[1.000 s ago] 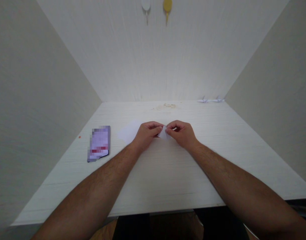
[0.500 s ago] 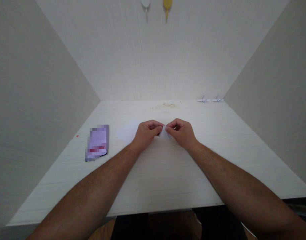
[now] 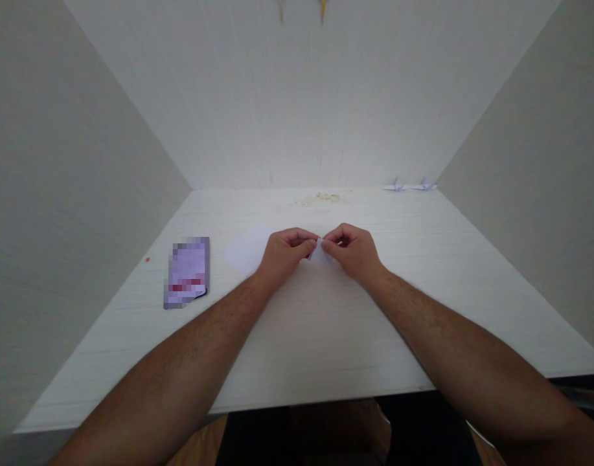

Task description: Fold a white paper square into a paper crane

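Your left hand (image 3: 283, 259) and right hand (image 3: 354, 254) pinch a small piece of white paper (image 3: 319, 251) between thumbs and fingers, one on each side, at the middle of the white table (image 3: 326, 343). Just beyond your left wrist lies more white paper (image 3: 245, 249), partly hidden. Farther left is a flat purple object (image 3: 187, 272), blurred into squares. At the far right, two folded paper figures (image 3: 397, 186) sit along the back wall (image 3: 306, 110).
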{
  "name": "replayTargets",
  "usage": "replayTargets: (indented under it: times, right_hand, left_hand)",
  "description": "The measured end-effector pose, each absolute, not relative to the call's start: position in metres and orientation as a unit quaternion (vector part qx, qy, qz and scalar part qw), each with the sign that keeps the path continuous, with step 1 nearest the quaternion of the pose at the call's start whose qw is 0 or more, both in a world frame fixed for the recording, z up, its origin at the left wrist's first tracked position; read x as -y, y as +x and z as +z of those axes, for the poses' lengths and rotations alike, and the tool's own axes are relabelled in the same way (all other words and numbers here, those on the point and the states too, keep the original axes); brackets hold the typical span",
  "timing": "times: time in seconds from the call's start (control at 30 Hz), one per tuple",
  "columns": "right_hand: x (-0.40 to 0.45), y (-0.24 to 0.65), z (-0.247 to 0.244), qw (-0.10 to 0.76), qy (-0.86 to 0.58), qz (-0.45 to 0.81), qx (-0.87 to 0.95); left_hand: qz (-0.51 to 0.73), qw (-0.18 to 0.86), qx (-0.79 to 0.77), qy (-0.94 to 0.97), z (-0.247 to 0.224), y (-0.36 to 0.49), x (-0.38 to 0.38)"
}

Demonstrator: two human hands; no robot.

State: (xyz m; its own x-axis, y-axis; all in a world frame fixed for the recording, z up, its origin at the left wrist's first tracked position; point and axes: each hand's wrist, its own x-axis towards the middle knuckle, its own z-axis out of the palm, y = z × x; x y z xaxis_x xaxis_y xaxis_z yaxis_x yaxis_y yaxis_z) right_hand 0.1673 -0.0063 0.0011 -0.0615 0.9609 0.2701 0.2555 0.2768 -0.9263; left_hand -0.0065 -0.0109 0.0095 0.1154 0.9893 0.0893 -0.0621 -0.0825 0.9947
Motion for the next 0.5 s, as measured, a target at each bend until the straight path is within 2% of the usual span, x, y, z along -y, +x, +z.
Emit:
replayTargets:
  times: [0.5]
  right_hand:
    - [0.0077,0.1671,0.0029,0.493,-0.473,0.347,0.643]
  left_hand:
    - [0.506,0.509,-0.444,0.536,0.0031,-0.005,0.0079]
